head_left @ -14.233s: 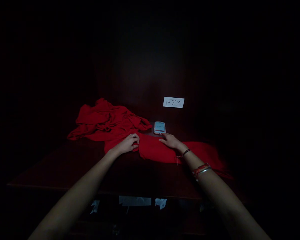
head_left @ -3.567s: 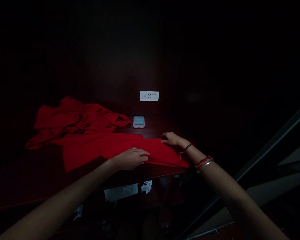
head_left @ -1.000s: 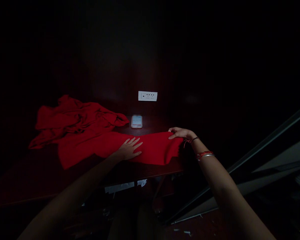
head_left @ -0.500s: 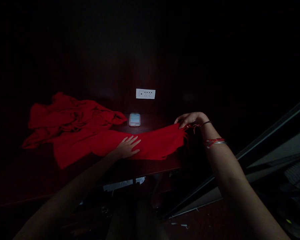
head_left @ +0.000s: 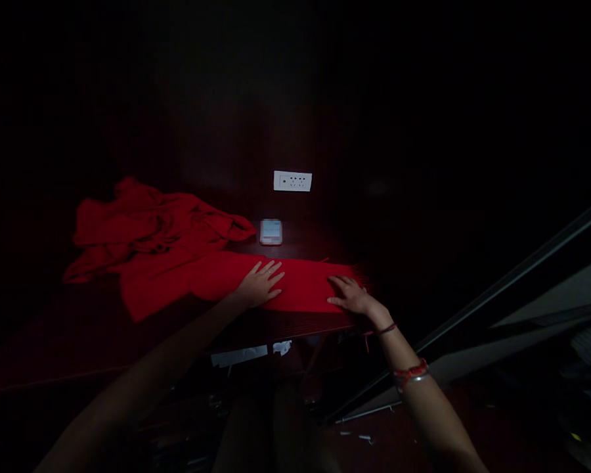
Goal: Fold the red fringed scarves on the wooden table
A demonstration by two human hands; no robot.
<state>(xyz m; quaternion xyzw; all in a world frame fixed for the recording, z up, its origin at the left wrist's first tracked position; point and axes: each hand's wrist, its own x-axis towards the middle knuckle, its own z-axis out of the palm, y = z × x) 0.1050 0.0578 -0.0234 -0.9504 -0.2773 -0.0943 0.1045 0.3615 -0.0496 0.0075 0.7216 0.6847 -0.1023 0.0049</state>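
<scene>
A red scarf with a fringed right end lies along a dark wooden tabletop. Its right part is flat and folded into a band; the left part is a crumpled heap. My left hand rests on the band near its middle, fingers spread. Close to the fringe, my right hand lies palm down on the cloth with its fingers stretched out. Neither hand grips the fabric. Bracelets circle my right wrist and forearm.
Behind the scarf stands a small pale device with a blurred face. A white wall socket is above it. White papers show below the table's front edge. To the right runs a slanting dark-edged panel. The room is very dim.
My right hand has let go of the scarf's far right corner and come down and left onto the cloth. The right end now lies flatter and straighter. My left hand stays on the scarf.
</scene>
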